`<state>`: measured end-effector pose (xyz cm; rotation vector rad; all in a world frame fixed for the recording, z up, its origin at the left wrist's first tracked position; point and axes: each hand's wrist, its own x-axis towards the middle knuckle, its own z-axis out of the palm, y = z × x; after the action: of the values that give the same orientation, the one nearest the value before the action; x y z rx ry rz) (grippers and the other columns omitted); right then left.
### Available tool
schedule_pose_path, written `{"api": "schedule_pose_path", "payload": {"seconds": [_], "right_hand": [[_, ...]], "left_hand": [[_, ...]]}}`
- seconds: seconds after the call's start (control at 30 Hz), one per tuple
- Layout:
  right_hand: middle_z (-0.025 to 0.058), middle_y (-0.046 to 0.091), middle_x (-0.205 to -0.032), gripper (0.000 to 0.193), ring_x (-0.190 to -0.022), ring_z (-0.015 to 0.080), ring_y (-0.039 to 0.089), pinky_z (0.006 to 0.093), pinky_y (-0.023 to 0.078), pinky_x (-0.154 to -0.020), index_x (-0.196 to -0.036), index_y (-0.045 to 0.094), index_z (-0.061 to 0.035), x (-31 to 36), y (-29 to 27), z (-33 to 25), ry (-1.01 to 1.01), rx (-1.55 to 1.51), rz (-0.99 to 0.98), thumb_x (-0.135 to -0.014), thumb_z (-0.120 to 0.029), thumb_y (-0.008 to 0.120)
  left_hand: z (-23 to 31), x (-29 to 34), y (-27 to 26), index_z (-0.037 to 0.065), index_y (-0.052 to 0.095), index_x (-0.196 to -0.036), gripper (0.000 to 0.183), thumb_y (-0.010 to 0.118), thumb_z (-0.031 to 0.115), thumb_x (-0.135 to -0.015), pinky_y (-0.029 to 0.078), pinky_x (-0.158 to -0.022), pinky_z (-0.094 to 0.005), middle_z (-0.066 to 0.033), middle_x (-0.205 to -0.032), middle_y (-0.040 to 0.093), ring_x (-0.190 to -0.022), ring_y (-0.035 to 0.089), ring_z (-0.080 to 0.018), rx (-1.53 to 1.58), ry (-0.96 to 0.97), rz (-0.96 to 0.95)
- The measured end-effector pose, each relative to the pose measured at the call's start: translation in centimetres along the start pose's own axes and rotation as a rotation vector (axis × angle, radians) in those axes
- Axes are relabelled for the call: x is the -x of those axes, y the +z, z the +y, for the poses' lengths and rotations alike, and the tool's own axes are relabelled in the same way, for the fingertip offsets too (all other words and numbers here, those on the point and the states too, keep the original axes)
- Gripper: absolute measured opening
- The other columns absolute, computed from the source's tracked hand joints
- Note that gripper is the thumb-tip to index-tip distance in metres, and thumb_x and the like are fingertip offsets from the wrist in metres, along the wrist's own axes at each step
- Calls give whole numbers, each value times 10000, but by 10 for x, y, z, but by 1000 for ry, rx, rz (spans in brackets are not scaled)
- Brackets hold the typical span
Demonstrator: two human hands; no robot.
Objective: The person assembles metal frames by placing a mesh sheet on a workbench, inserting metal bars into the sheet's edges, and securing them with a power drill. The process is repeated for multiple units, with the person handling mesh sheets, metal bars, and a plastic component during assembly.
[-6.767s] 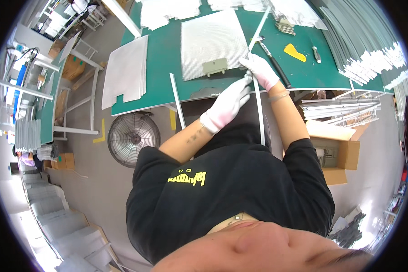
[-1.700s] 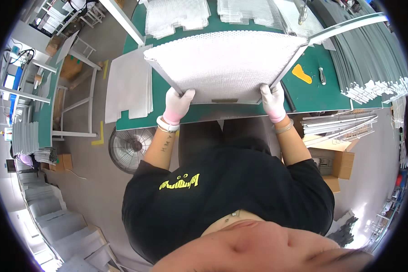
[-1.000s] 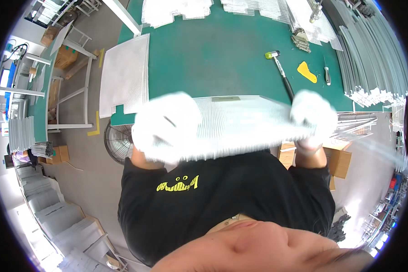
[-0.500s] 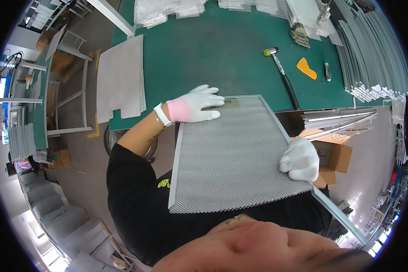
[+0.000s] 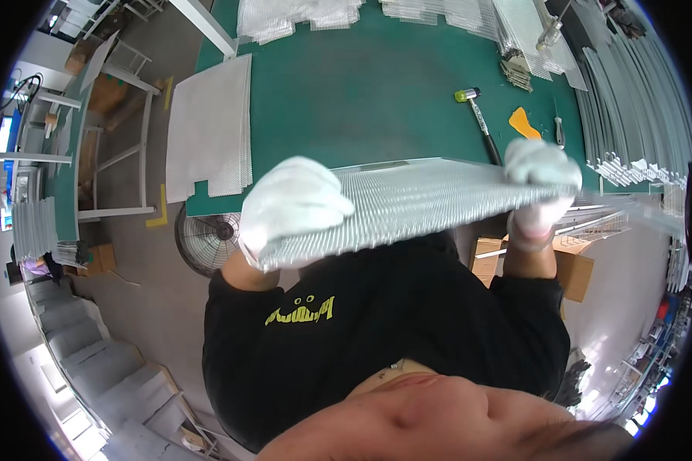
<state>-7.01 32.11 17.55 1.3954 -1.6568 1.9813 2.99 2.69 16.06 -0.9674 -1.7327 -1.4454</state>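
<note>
A silver metal mesh panel [image 5: 415, 196] with a thin frame is tilted up at the near edge of the green table, so I see it nearly edge-on. My left hand [image 5: 294, 201], in a white glove, is closed round its left side near the corner. At the right side, my gloved right hand [image 5: 542, 173] grips the panel, somewhat blurred. A frame strip [image 5: 638, 211] sticks out to the right past that hand, smeared by motion. The far edge of the panel lies close to the tabletop; whether it touches is unclear.
On the green table [image 5: 346, 92] lie a mallet [image 5: 480, 123], an orange flat piece [image 5: 523, 123] and a screwdriver [image 5: 559, 131]. Mesh sheets [image 5: 211, 127] are stacked at left, more at the back. Metal strips [image 5: 638, 107] fill the right side. A floor fan [image 5: 207, 238] and cardboard box [image 5: 573, 273] stand below.
The panel's near side has risen from my body, tilting the panel steeply. My left hand has moved from the far edge to the left side; my right hand has moved up and outward.
</note>
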Motion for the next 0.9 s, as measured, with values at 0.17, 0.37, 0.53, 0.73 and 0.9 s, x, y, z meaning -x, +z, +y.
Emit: {"api": "schedule_pose_path", "payload": {"seconds": [0.17, 0.37, 0.53, 0.73, 0.9], "right_hand": [[40, 458, -516, 330, -398, 193, 450, 344, 311, -401, -480, 326, -119, 27, -13, -10, -166, -76, -354, -555, -282, 603], [37, 436, -494, 326, -380, 176, 425, 330, 290, -395, -479, 300, -128, 40, 3, -28, -196, -80, -435, -578, -246, 587], [34, 419, -476, 329, -365, 161, 405, 318, 273, -390, -477, 279, -136, 43, 5, -25, -215, -88, -424, -597, -216, 574], [31, 397, -454, 339, -347, 144, 380, 303, 252, -385, -476, 254, -145, 39, 2, -20, -219, -85, -433, -620, -180, 559], [65, 480, -505, 288, -413, 213, 467, 357, 335, -436, -483, 302, -96, 52, -14, -8, -77, 155, -102, -500, -255, 542]], "left_hand": [[5, 18, -11, 35, 685, -883, 426, 448, 375, -983, 549, -780, -432, -130, -855, 695, -787, 680, -290, 313, -47, -491], [-58, 85, -17, 32, 573, -1229, 463, 678, 189, -806, 465, -972, -458, -164, -1254, 597, -1149, 576, -351, -195, -315, -785], [-78, 73, -18, 63, 587, -1212, 446, 685, 219, -805, 424, -1026, -483, -192, -1201, 588, -1123, 560, -366, -331, -433, -961], [-68, 87, -19, 63, 612, -1178, 393, 657, 222, -821, 401, -1054, -461, -191, -1159, 597, -1155, 533, -364, -711, -624, -1003], [-12, 14, -32, 33, 639, -1136, 332, 607, 247, -886, 468, -974, -475, -183, -1045, 665, -1021, 623, -372, -46, -487, -637]]}}
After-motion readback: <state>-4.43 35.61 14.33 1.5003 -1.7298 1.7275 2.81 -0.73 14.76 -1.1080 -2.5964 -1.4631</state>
